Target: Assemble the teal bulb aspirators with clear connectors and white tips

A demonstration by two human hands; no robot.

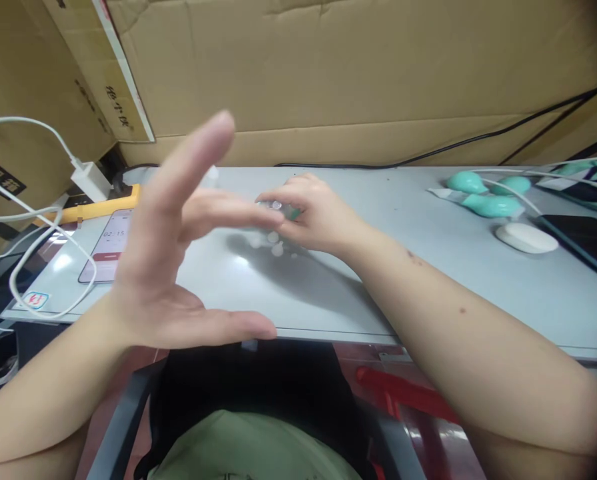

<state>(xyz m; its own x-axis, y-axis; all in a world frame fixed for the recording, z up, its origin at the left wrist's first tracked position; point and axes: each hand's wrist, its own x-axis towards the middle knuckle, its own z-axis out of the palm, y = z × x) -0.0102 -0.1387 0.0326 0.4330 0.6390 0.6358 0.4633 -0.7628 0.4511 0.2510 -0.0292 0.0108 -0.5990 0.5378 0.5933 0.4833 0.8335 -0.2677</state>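
Note:
My left hand (173, 247) is raised over the near part of the desk, thumb and fingers spread wide, with nothing in it. Farther back, my right hand (313, 210) is low over the desk, its fingers curled round something clear with a hint of green, mostly hidden. Small whitish translucent pieces (277, 249) lie on the desktop just below its fingertips. Part of a white object (211, 177) shows behind the left hand's fingers; its kind is hidden.
On the left are a phone (109, 250) with a timer on screen, a white charger (91, 181) in a yellow power strip (98, 205), and a looped white cable (13, 280). Teal rounded items (493, 203), a white oval case (527, 237) and a dark device (585, 243) lie right. Cardboard (358, 80) stands behind.

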